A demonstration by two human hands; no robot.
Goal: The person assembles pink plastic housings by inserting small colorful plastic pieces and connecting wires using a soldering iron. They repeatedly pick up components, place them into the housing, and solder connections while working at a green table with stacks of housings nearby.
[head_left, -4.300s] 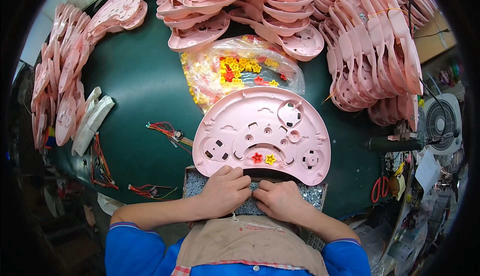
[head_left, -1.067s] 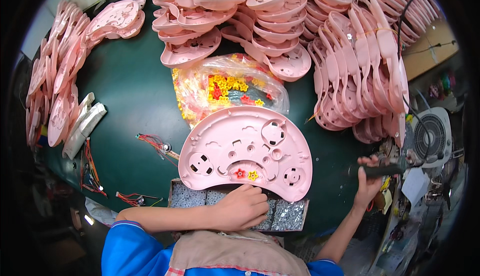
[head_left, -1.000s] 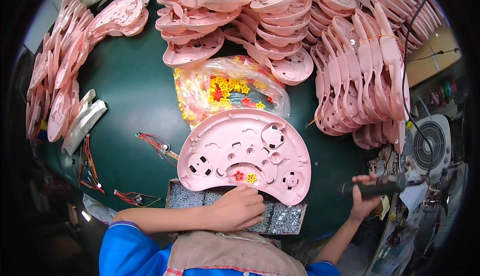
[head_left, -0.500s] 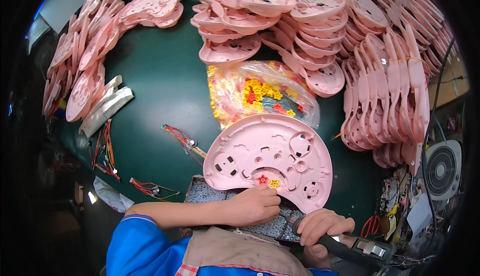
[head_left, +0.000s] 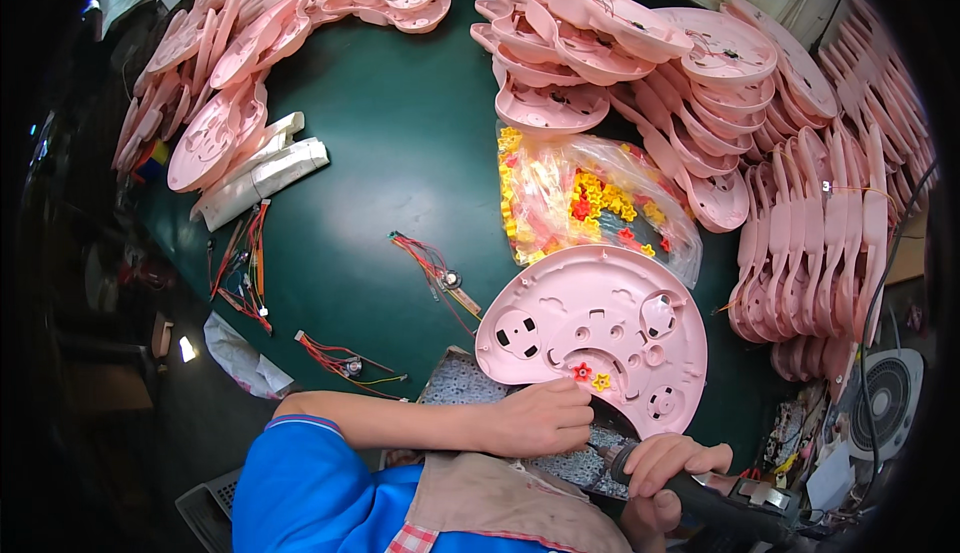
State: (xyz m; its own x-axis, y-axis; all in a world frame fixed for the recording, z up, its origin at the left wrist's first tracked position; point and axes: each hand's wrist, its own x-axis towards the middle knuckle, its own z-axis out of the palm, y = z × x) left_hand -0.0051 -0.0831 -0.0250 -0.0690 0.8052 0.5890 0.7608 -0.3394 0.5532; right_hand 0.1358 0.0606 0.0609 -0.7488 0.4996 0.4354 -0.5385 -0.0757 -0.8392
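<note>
A pink crescent-shaped plastic shell lies in front of me, its ribbed inner side facing up. On its inner curved edge sit a red star piece and a yellow star piece. My left hand is closed with fingertips pinched beside these stars; anything inside the pinch is hidden. My right hand wraps round a dark electric screwdriver, its tip pointing left under the shell's lower edge, near my left knuckles. Partly beneath the shell and my left forearm is a tray of small metallic parts.
Behind the shell lies a clear bag of yellow and red stars. Stacked pink shells line the back and right side, with more shells at left. Wire bundles rest on the green table. A fan stands at right.
The whole view has shifted, so the table and everything on it appear farther right. Both hands keep nearly the same pose at the shell, and the stars stay in place.
</note>
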